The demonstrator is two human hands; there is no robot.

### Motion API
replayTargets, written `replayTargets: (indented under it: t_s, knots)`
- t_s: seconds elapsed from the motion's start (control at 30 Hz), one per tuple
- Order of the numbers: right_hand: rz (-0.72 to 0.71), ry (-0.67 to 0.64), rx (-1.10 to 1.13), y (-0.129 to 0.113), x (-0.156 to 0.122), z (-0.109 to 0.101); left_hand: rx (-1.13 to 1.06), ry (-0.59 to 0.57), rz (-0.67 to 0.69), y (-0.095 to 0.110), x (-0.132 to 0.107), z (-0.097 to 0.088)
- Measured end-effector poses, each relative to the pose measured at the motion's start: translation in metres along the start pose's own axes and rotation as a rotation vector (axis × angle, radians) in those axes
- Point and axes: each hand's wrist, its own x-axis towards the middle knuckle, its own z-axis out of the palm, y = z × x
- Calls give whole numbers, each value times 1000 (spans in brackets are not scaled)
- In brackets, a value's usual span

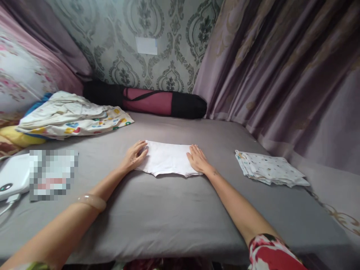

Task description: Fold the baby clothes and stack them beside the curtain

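A small white garment (167, 158) lies folded flat on the grey bed sheet (168, 213) in the middle of the view. My left hand (134, 155) rests at its left edge, fingers stretched out and touching the cloth. My right hand (197, 159) lies flat on its right edge, fingers extended. Neither hand grips anything. A pale bangle (92, 201) sits on my left wrist.
A folded patterned cloth stack (270, 169) lies to the right. A crumpled colourful blanket (73, 118) is at the back left. A black-and-maroon roll bag (152, 101) lies along the wall. A white device (12, 176) is at the left edge. Curtains (281, 67) hang on the right.
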Motion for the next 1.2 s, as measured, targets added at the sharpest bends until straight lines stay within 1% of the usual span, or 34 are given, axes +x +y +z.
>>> replayTargets:
  t_s: [0.07, 0.13, 0.2, 0.27, 0.33, 0.4, 0.5, 0.57, 0.63, 0.7, 0.77, 0.9, 0.97, 1.03, 1.13, 1.2]
  knots:
    - [2, -15, -20, 0, 0, 1, 6, 16, 2, -2, 0, 0]
    - [-5, -20, -45, -6, -1, -2, 13, 15, -1, -3, 1, 0]
    - [-29, -6, -55, -19, -2, -6, 12, 13, -1, -3, 1, 0]
    - [-84, 7, -35, -36, -3, -7, 7, 15, 0, -3, 1, 1]
    - [-143, -19, -7, -53, -4, -3, 7, 17, -2, -4, 1, 1]
    - [-165, -48, -1, -63, -5, 4, 14, 12, -4, -4, 0, 2]
    - [-151, -45, -21, -67, -5, 12, 21, 3, -5, -6, 0, 3]
    - [-141, -43, -33, -66, -4, 12, 19, 0, -10, -7, 1, 3]
    - [-126, -75, -31, -68, -1, 8, 7, -3, -8, -7, 1, 3]
    - [-114, -99, -17, -75, 2, 5, -9, 7, -2, -7, 1, 2]
    - [-121, -76, 0, -86, 6, 6, -23, 35, -1, -7, 2, 2]
    - [-121, -24, 18, -104, 10, 18, -52, 74, -1, -8, 3, 4]
    - [-105, -8, 6, -107, 11, 23, -73, 99, -23, -8, 4, 5]
    - [-94, 6, -8, -108, 11, 25, -93, 126, -70, -9, 5, 6]
    - [-79, -28, -9, -113, 15, 20, -121, 151, -146, -10, 5, 5]
    - [-82, -27, -4, -124, 20, 17, -136, 162, -183, -9, 5, 3]
